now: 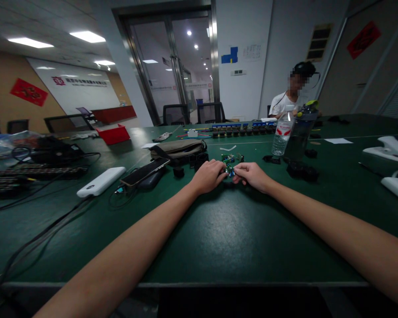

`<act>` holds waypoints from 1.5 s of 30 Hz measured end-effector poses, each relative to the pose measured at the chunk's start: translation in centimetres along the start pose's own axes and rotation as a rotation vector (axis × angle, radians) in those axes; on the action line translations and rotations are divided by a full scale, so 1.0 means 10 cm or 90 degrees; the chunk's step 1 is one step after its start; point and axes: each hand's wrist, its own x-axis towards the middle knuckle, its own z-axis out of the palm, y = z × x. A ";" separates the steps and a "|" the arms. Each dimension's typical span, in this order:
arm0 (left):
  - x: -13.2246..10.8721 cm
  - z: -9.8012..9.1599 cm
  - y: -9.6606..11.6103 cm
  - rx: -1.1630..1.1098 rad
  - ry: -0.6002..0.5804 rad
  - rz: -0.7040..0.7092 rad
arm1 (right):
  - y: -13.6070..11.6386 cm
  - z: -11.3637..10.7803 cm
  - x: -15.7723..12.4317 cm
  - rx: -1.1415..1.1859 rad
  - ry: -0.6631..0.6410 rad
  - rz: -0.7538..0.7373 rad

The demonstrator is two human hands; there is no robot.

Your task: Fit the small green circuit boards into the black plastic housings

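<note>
Both my arms reach far out over a dark green table [219, 238]. My left hand [208, 176] and my right hand [251, 175] meet fingertip to fingertip, both with fingers curled in a pinch on a small green and blue electronic part [230, 170]. Just behind them lie a few more small green circuit pieces [231, 157]. Small black blocks [199, 160] sit to the left of my left hand.
A phone [145, 172], a white power bank [101, 181] and cables [53, 225] lie left. A grey pouch [179, 148] sits behind. Two bottles [292, 134] stand right, white devices [393, 148] at the far right. Another person [290, 99] sits across the table.
</note>
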 end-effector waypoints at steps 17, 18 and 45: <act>0.00 0.02 -0.02 -0.016 -0.018 -0.001 | -0.02 0.01 -0.01 -0.048 -0.020 0.007; 0.00 0.02 -0.02 -0.013 -0.018 0.000 | -0.02 0.01 -0.01 -0.054 -0.022 0.001; 0.00 -0.02 0.01 -0.023 0.009 0.025 | 0.02 0.01 0.01 0.012 0.005 -0.016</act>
